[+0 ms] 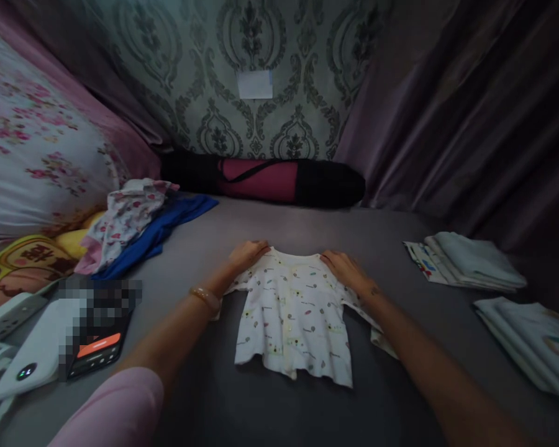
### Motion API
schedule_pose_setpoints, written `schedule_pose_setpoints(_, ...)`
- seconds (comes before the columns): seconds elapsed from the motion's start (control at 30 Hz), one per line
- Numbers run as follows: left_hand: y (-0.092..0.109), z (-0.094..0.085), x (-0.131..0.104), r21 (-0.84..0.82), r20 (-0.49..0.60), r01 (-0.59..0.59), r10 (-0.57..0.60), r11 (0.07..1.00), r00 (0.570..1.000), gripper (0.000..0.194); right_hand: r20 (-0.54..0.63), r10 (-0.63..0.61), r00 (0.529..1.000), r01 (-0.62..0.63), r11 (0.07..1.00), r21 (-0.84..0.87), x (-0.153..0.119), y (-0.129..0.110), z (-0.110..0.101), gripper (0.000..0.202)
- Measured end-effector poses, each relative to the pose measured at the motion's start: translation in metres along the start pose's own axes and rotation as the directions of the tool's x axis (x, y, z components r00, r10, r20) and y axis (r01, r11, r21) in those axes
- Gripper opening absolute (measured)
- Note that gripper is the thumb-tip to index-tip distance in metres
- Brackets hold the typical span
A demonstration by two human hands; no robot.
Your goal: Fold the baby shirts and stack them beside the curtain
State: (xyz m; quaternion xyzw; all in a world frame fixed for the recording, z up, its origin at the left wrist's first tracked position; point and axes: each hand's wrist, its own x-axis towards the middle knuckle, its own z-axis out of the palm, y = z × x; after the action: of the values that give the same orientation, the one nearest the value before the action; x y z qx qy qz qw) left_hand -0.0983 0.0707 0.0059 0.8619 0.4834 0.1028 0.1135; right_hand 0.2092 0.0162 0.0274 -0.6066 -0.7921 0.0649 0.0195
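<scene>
Sheet [382, 242], grey and wide, lies under all of it. A long black and red bag [270, 185] lies at the back. A little white shirt [293, 310] is in the middle, flat, front side up. The left hand [250, 251] and the right hand [347, 270] touch its two shoulders. I cannot tell if they pinch or just press. This looks like the smoothing-out step. The next move seems to call for soft, even hands on both sides.

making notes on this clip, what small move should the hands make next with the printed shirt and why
Perhaps fold the right sleeve inward: the printed shirt lies spread out, sleeves outward, with the left hand and right hand at its shoulders, and folded clothes sit stacked off to the right.
</scene>
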Motion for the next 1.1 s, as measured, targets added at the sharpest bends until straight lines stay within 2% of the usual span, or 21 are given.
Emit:
schedule_pose_setpoints(0.2, -0.016, 0.004, 0.026, -0.005, -0.002, -0.062, 0.062, 0.998, 0.998, 0.045, -0.020, -0.009, 1.000, 0.010, 0.997, 0.075, 0.022, 0.012, 0.001, 0.038)
schedule_pose_setpoints(0.3, -0.022, 0.006, 0.036, 0.003, -0.004, -0.071, 0.071, 0.997, 0.997, 0.047, -0.012, 0.024, 1.000, -0.022, 0.994, 0.110, 0.033, 0.020, 0.005, 0.037)
schedule_pose_setpoints(0.6, -0.020, 0.002, 0.055, -0.041, 0.040, -0.062, 0.063, 0.997, 0.997, 0.042, 0.010, 0.109, 0.994, -0.110, 0.991, 0.080, 0.051, 0.029, 0.006, 0.035)
schedule_pose_setpoints(0.77, -0.014, -0.003, 0.054, -0.116, 0.007, 0.075, -0.075, 0.990, 0.997, 0.032, 0.033, 0.164, 0.986, -0.165, 0.984, 0.064, 0.053, 0.022, 0.001, 0.035)
schedule_pose_setpoints(0.87, -0.015, -0.007, 0.053, -0.191, 0.039, 0.199, -0.195, 0.961, 0.980, 0.037, -0.005, 0.175, 0.985, -0.175, 0.983, -0.046, 0.044, 0.008, -0.004, 0.033)
schedule_pose_setpoints(0.97, -0.020, -0.015, 0.044, -0.294, 0.104, 0.364, -0.349, 0.884, 0.931, 0.041, -0.098, 0.058, 0.993, -0.074, 0.982, -0.174, 0.029, -0.011, -0.003, 0.029)
schedule_pose_setpoints(1.03, -0.025, -0.023, 0.032, -0.354, 0.122, 0.402, -0.385, 0.844, 0.915, 0.038, -0.090, -0.040, 0.995, 0.023, 0.983, -0.181, 0.019, -0.022, 0.000, 0.030)
schedule_pose_setpoints(1.1, -0.030, -0.031, 0.017, -0.391, 0.126, 0.409, -0.392, 0.824, 0.911, 0.032, -0.047, -0.071, 0.996, 0.063, 0.987, -0.148, 0.013, -0.031, 0.000, 0.029)
